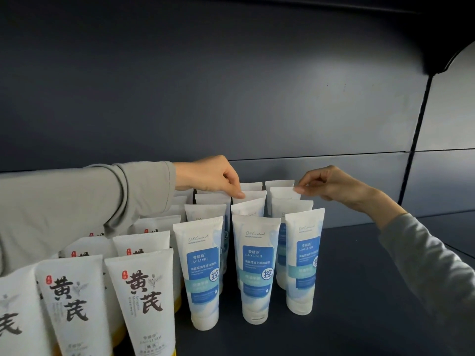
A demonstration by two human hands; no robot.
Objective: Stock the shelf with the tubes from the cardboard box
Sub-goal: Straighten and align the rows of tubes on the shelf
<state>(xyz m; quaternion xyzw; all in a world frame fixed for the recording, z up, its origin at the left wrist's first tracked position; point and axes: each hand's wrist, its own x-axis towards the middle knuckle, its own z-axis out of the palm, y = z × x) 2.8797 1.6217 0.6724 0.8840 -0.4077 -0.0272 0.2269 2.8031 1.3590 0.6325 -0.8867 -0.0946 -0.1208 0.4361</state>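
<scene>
White tubes with blue labels (255, 268) stand cap-down in three rows on the dark shelf (359, 291). My left hand (216, 177) reaches over from the left and pinches the top edge of a tube (253, 195) far back in the middle row. My right hand (331, 185) comes in from the right and pinches the top corner of a tube (282, 192) far back in the right row. Both held tubes stand upright among the others. No cardboard box is in view.
Several white tubes with large dark characters and yellow caps (144, 299) fill the shelf's left side, under my left sleeve. A dark back panel (231, 86) rises behind the rows. Bare shelf surface lies to the right of the blue tubes.
</scene>
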